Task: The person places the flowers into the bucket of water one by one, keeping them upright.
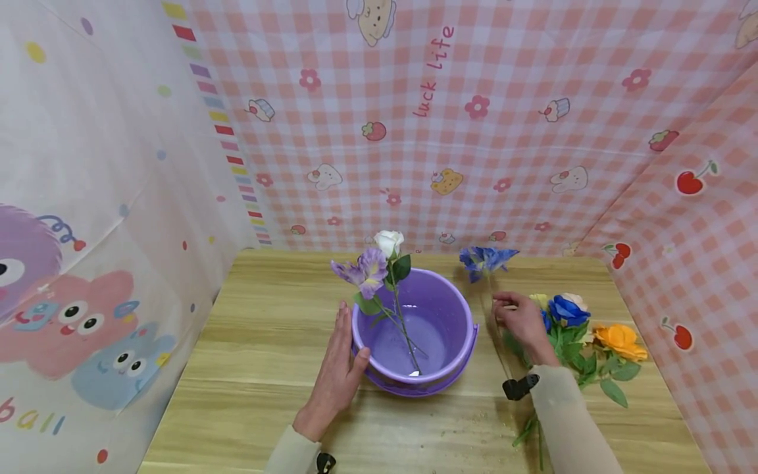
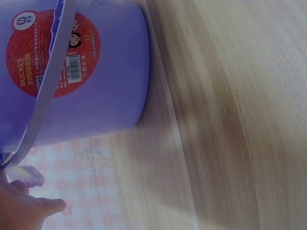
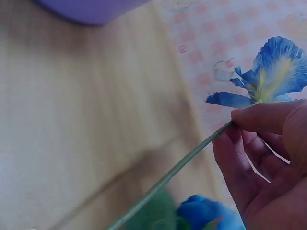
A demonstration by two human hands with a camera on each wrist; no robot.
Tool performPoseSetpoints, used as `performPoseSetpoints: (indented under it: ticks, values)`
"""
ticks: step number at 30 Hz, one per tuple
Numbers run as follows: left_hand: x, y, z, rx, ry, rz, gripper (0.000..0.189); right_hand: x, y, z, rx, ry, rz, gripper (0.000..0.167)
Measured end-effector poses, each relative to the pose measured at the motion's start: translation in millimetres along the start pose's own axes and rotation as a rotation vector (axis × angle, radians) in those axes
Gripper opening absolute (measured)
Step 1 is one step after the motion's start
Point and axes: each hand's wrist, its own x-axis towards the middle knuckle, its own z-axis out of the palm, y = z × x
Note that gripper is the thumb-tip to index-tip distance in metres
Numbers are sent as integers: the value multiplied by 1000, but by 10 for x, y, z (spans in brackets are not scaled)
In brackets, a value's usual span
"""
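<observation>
The purple bucket (image 1: 454, 308) stood on the wooden table (image 1: 266, 342), a red label (image 2: 21, 57) on its outer wall. On its left, the person's left hand (image 1: 337, 372) lay against its side, fingers straight and close together, thumb apart from them at the rim. To the right of the bucket, the right hand (image 1: 524, 322) pinched the stem (image 3: 177, 168) of a blue flower (image 1: 487, 260) between thumb and fingers just below the bloom, which was near the bucket's far right side. A white rose (image 1: 388, 243) and a purple flower (image 1: 370, 272) leaned in the bucket, blooms above its far left rim. Farther right of the bucket lay a blue rose (image 1: 570, 311) and an orange flower (image 1: 619, 341) among green leaves.
</observation>
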Motion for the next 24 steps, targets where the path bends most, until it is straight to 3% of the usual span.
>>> performPoseSetpoints:
  ticks: [24]
  values:
    - [3,10,2,-23,11,14,72,-239,-715,-146,126,130,-130,40]
